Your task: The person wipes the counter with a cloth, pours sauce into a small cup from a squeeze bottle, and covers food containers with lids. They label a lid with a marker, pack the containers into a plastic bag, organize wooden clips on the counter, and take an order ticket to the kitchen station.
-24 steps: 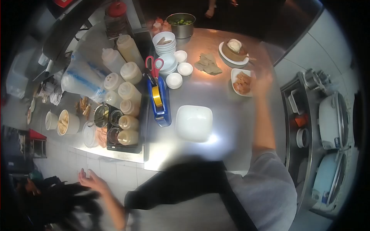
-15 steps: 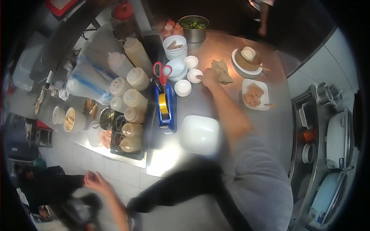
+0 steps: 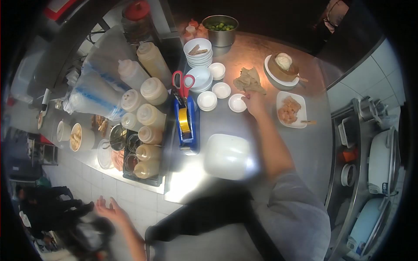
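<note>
My right hand pinches the rim of a small white sauce dish over the steel counter. Left of it are another small white dish and small stacked dishes. A crumpled piece of brown paper lies just beyond my fingers. Nearer my body sits a large white square bowl, touched by neither hand. My left hand hangs over the floor at lower left, fingers apart and holding nothing.
A blue tape dispenser holds red-handled scissors beside several squeeze bottles. White bowls are stacked behind. Diced pink food fills a square dish at right, near a metal pot of green pieces.
My right hand has moved right and toward me with one small dish, leaving another where it was. My left hand's fingers have spread wider.
</note>
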Demonstrator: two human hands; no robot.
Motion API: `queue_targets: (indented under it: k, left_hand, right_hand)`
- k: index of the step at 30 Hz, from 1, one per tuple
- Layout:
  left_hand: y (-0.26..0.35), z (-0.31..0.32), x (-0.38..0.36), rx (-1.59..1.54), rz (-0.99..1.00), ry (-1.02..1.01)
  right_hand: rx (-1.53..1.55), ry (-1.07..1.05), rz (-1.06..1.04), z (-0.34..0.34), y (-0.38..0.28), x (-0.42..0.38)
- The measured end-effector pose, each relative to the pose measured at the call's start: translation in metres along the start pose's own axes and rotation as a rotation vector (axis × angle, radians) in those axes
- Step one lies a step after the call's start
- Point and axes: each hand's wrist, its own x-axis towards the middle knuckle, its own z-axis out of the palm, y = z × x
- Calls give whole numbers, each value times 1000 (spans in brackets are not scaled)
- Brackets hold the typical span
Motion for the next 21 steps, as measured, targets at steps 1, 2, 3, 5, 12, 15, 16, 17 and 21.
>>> queue_targets:
  k: [1,2,3,5,12,15,16,17,21]
  left_hand:
    - [2,2,1,-9,-4,-5]
    - [3,4,1,-17,-7,-9]
    - [2,6,1,-24,-11,-13]
    - [-3,5,-1,13,13,-44]
    - [-59,-12,-15,91,83,-23]
    - [-63,-18,-19,158,87,-32]
    - [-58,-17,-20,163,67,-43]
    - [-55,-17,-22,169,46,-62]
    - [-47,-6,-18,193,118,-137]
  right_hand:
    - [-19,50,-11,0,2,-2]
    - [-36,100,-24,-1,4,0]
    - [-79,156,-117,-1,11,7]
    - [-163,267,-303,4,31,31]
    - [-539,-4,37,50,39,179]
    - [-513,-25,-23,68,13,209]
    - [-582,-54,-126,76,4,208]
    - [-653,-88,-225,81,-1,202]
    - [-637,-244,-528,56,12,143]
